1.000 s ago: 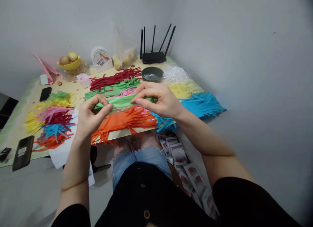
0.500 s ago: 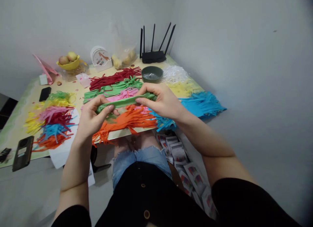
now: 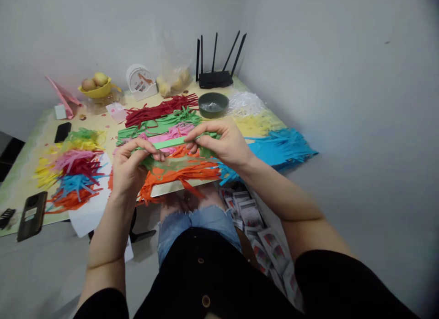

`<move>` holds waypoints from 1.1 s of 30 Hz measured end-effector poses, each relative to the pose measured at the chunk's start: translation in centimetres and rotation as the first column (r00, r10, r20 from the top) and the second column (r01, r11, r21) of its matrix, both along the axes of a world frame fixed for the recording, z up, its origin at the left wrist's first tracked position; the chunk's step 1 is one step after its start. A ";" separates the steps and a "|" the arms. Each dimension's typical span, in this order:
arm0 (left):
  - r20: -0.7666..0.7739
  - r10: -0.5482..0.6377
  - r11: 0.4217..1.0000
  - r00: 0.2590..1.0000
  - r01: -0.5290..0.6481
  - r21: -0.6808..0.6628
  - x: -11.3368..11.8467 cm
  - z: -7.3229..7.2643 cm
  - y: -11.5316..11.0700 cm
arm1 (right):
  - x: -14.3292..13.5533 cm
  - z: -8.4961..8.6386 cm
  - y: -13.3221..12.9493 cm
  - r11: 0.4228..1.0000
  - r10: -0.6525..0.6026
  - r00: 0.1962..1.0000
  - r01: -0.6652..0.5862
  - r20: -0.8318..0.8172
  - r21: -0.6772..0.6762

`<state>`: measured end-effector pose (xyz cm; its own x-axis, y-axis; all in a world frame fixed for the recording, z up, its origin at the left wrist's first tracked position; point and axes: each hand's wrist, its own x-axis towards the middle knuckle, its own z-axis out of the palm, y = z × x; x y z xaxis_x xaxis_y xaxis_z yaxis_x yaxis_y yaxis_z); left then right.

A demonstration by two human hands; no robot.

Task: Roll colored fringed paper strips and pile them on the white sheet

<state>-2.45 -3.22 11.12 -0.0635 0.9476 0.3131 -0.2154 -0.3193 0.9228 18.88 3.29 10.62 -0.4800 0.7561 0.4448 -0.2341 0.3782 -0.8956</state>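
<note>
Both hands hold a bundle of green paper strips (image 3: 173, 143) level above the table's near edge. My left hand (image 3: 132, 165) pinches its left end, and my right hand (image 3: 222, 143) pinches its right end. A blurred lower layer of green hangs under the top strip between the hands. Right beneath the bundle lies a heap of orange strips (image 3: 181, 170), with pink strips (image 3: 171, 132) and more green strips (image 3: 157, 124) behind it.
The table (image 3: 51, 127) carries red strips (image 3: 159, 110), blue strips (image 3: 281, 145), yellow strips (image 3: 257, 124), a mixed colour pile (image 3: 73, 168), a dark bowl (image 3: 213, 104), a router (image 3: 216, 78), a fruit bowl (image 3: 96, 88) and phones (image 3: 32, 213). Small packets (image 3: 260, 232) lie by my right thigh.
The green bundle has been raised slightly and its layers have come apart, with a lower layer now hanging under the top strip. Both hands stay at its ends.
</note>
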 end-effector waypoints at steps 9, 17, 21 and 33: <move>-0.477 0.200 0.975 0.856 -0.124 0.186 -1.0 -0.7 -0.2 | 0.9 0.4 -0.5 0.868 -0.241 0.945 0.108 0.221 0.484; -0.641 0.274 0.961 0.717 -0.176 0.214 -0.7 -0.1 -0.6 | 1.2 0.4 -0.5 0.873 -0.340 0.896 0.188 0.285 0.450; -0.350 0.185 0.981 0.918 -0.194 0.009 -0.4 -0.7 -0.6 | 0.9 0.4 -0.5 0.973 -0.141 0.973 0.102 0.183 0.205; 0.055 0.098 0.990 0.994 -0.091 -0.111 0.4 -1.5 -0.6 | 0.6 -0.8 0.7 0.987 0.101 0.994 -0.105 0.034 0.122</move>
